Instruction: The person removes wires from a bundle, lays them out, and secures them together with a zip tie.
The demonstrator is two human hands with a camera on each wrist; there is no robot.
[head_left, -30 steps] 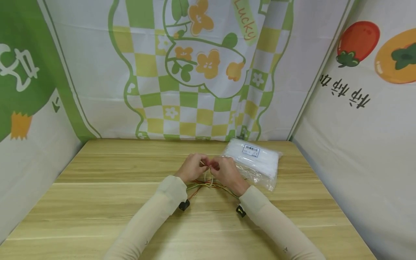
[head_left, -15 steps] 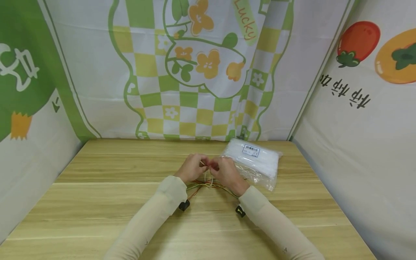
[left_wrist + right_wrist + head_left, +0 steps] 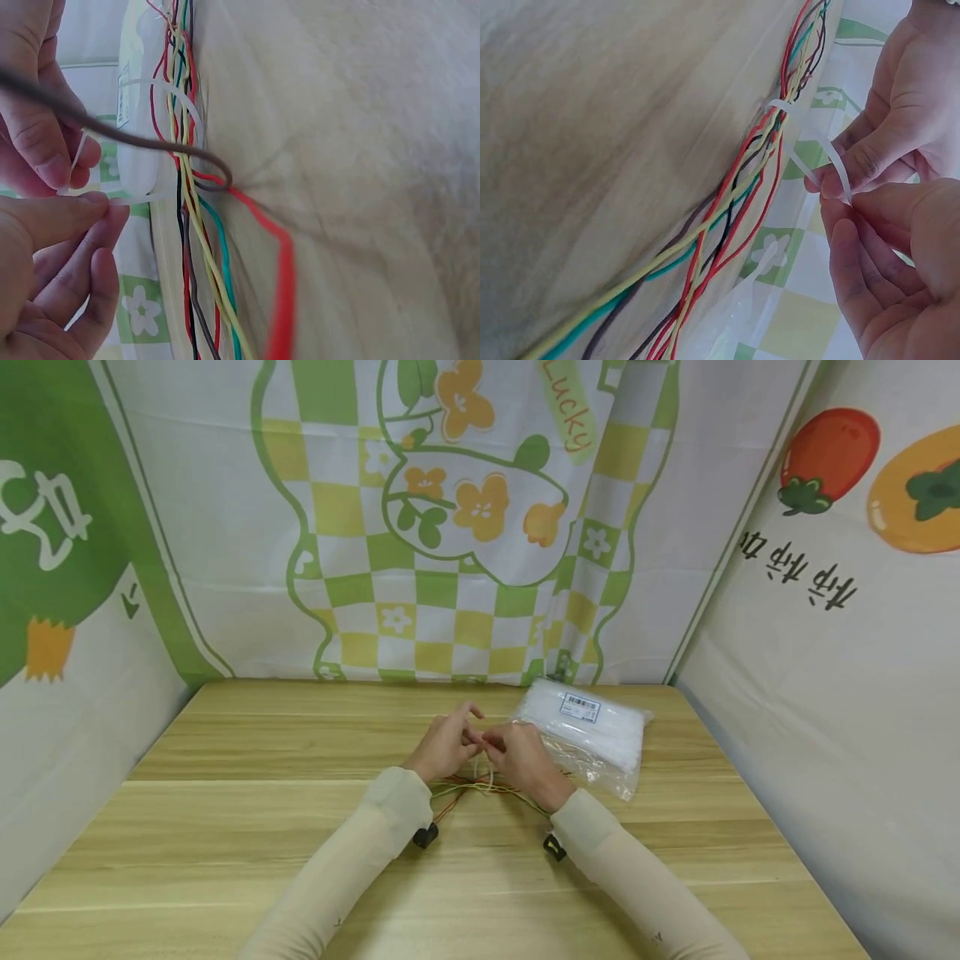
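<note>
A white cable tie (image 3: 835,154) loops around a bundle of red, yellow, green, black and brown wires (image 3: 487,787) lying on the table. Above the bundle, my left hand (image 3: 441,748) pinches one side of the tie, with a finger raised away from it. My right hand (image 3: 527,764) meets it there, thumb and finger pinching the tie too. In the left wrist view the loop (image 3: 187,105) stands loose around the wires. Fingertips partly hide the tie's ends. Black connectors end the wires, one (image 3: 425,836) near the left sleeve and another (image 3: 554,847) by the right cuff.
A clear plastic bag (image 3: 588,731) of white ties with a barcode label lies behind my right hand. The wooden table (image 3: 225,827) ends at a patterned curtain (image 3: 453,585) at the back, with printed cloth on both sides.
A finger of my left hand has lifted up and away from the tie. The right hand, wires and bag have barely moved.
</note>
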